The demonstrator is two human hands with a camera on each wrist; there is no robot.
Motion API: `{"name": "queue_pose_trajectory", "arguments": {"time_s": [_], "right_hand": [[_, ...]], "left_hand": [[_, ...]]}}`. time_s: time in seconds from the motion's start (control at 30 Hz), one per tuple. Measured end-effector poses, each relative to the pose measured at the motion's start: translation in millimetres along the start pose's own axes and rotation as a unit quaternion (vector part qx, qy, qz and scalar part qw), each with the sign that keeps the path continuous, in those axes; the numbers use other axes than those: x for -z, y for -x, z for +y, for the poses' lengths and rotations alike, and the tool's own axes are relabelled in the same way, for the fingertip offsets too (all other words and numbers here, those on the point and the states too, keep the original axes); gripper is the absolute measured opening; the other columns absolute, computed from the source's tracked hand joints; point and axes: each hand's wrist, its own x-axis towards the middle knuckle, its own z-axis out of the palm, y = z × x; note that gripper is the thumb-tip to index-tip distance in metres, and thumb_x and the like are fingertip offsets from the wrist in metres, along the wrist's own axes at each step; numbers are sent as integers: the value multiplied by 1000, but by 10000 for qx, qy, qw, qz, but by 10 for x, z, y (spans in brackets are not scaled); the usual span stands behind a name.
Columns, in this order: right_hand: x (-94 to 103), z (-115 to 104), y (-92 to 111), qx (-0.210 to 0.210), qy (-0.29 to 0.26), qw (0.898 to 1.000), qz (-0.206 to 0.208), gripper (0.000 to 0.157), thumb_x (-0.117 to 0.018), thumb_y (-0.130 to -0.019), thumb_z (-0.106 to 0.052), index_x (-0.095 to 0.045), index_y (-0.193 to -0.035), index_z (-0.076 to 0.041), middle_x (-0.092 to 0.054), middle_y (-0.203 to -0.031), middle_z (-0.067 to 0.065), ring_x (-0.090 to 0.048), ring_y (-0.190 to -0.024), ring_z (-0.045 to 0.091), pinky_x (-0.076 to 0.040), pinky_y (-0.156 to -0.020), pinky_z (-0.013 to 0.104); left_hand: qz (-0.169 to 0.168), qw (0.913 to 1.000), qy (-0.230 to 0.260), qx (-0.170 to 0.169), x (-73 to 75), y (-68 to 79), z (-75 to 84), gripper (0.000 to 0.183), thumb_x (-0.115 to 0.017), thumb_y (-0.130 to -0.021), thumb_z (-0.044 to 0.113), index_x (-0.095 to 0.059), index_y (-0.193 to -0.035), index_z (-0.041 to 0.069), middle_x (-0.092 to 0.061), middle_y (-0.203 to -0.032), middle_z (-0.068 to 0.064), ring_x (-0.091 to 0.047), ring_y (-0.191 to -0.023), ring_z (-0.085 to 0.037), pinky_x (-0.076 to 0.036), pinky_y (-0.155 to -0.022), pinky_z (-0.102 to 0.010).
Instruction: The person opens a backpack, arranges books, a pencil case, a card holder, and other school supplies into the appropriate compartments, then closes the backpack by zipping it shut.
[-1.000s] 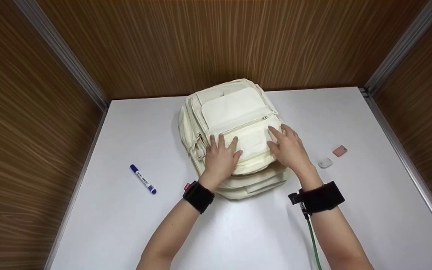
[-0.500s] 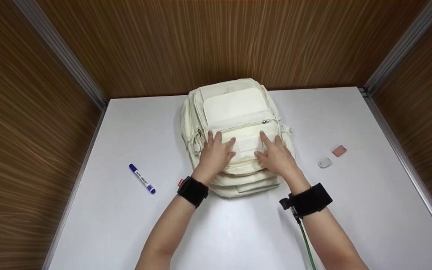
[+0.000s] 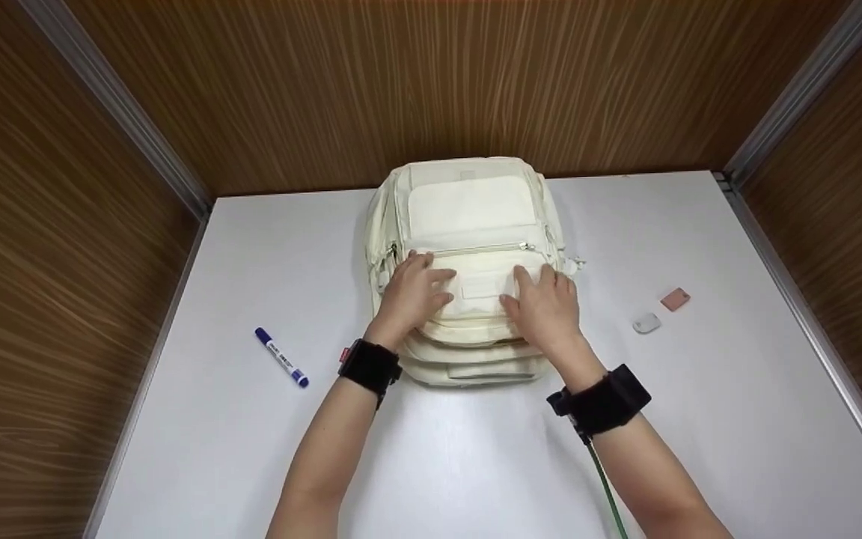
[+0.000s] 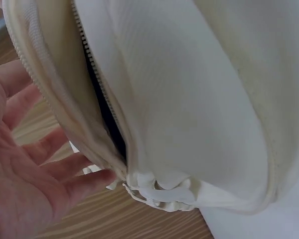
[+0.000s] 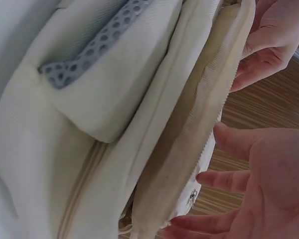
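Observation:
A cream backpack (image 3: 472, 209) lies front side up on the white table. My left hand (image 3: 407, 298) rests on the left part of its front pocket, fingers spread and loosely bent. On the right part of the same pocket rests my right hand (image 3: 548, 308), fingers apart. The left wrist view shows the left hand (image 4: 37, 164) with its fingertips at the pocket's edge, beside an unzipped gap with a dark inside. In the right wrist view, the fingertips of the right hand (image 5: 259, 179) touch the zipper-lined edge of the open pocket (image 5: 179, 164).
A blue-and-white marker (image 3: 281, 358) lies left of the backpack. To its right are a small grey piece (image 3: 646, 323) and a small pink piece (image 3: 675, 299). Wood-patterned panels (image 3: 446, 82) enclose the table (image 3: 461, 464). A green cable (image 3: 605, 486) runs from the right wristband.
The backpack has turned and now lies straighter, its lower end shifted left. Both hands have moved left with it, the right one coming further onto the pocket.

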Motion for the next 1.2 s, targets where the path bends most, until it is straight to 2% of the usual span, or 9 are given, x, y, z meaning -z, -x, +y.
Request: {"name": "queue_pose_trajectory", "arguments": {"time_s": [0.07, 0.13, 0.27, 0.33, 0.5, 0.63, 0.83, 1.03, 1.2], "right_hand": [[-24, -48, -58, 153, -69, 9999, 28, 55, -56, -100, -35, -43, -147, -10, -34, -141, 37, -32, -131, 56, -21, -109, 61], [-69, -97, -118, 319, -158, 9990, -279, 55, -49, -103, -35, -35, -153, -17, -18, -153, 34, -12, -140, 56, -8, -113, 60], [-146, -180, -203, 483, -176, 9954, -806, 55, -38, -104, -44, -25, -156, -31, 1, -158, 30, 6, -138, 59, -2, -112, 62], [-148, -207, -229, 442, -126, 9949, -893, 55, -36, -104, -47, -24, -156, -35, 4, -158, 31, 7, -137, 61, -3, -111, 64], [-119, -222, -247, 417, -29, 9948, -924, 55, -36, -103, -50, -26, -155, -36, 2, -156, 33, 4, -135, 64, -6, -110, 66], [-122, -224, -250, 420, 7, 9946, -945, 55, -37, -103, -50, -26, -155, -36, 3, -156, 33, 3, -135, 64, -6, -110, 66], [-130, -238, -274, 449, 158, 9939, -992, 56, -36, -103, -53, -24, -155, -38, 2, -156, 33, 0, -135, 65, -5, -110, 67], [-164, -238, -291, 505, 334, 9935, -964, 56, -35, -103, -52, -24, -155, -37, 0, -156, 35, -4, -135, 65, -9, -109, 68], [-172, -247, -304, 492, 398, 9933, -970, 56, -35, -103, -52, -23, -155, -38, 1, -155, 35, -5, -135, 65, -9, -109, 68]], "left_hand": [[429, 9983, 404, -14, -3, -14, -70, 25, -71, -91, 19, -74, -116, 14, -54, -138, -13, -40, -134, -34, -31, -110, -44], [1008, 9911, 869, 36, -16, -38, -160, 17, -69, -93, 13, -76, -107, 8, -63, -124, -11, -51, -122, -30, -37, -104, -39], [2071, 9641, 1592, 484, -22, -87, -335, 18, -63, -93, 1, -74, -107, 2, -63, -110, -12, -57, -109, -28, -43, -96, -37], [2261, 9574, 1645, 727, 3, -116, -410, 26, -59, -93, -2, -69, -116, 1, -61, -114, -15, -55, -113, -30, -42, -97, -38], [1758, 9670, 1499, 1075, 58, -182, -550, 41, -52, -98, -1, -52, -139, 1, -55, -131, -21, -49, -125, -35, -37, -104, -41], [1466, 9728, 1364, 1161, 48, -221, -621, 42, -54, -99, 2, -50, -141, 1, -60, -128, -19, -54, -122, -32, -41, -101, -40], [1593, 9759, 788, 1266, 36, -272, -687, 32, -61, -97, 7, -62, -128, 1, -67, -111, -17, -63, -103, -31, -48, -88, -42], [1730, 9806, -129, 908, -4, -278, -700, 22, -58, -99, 10, -71, -114, 1, -67, -98, -16, -62, -93, -33, -49, -80, -46], [1939, 9772, -590, 633, -13, -279, -674, 22, -55, -99, 9, -71, -109, -3, -65, -94, -18, -60, -90, -35, -47, -78, -50]]}}
